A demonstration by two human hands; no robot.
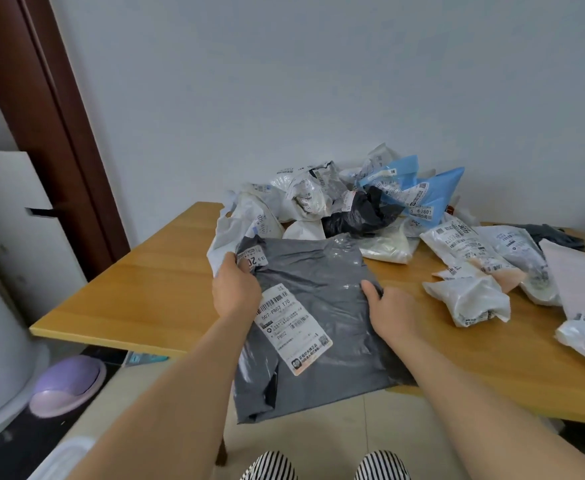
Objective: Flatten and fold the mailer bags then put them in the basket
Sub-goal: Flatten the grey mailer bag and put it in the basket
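**While spread for flattening: grey mailer under both hands**

Because needed as a hard, level support, wooden table (152, 271) under both hands, reaching far to the left and right of them. Beyond the fingertips, against the wall, heaped as a loose pile of mailer bags (336, 202), white, black and blue, crumpled and probably waiting for their turn. To the right of the right hand, well apart from it, more white bags (467, 296), lying singly.

Directly under the hands, grey mailer (318, 271), laid open and mostly flat, with the near part hanging over the table edge toward the body. Likely pulled so close to give the arms room for smoothing and then folding.

Left hand (237, 292): at the far left corner of this bag, fingers curled over the edge beside a small sticker, gripping it, probably to hold the film against sliding. Right hand (393, 311): on the right side of the bag, fingers bent and seemingly pinching a wrinkle of the film, probably to draw it taut against the left.

Between the two hands, white shipping label (292, 329), stuck slanted on the bag.

No basket made out with certainty; folding not yet begun.
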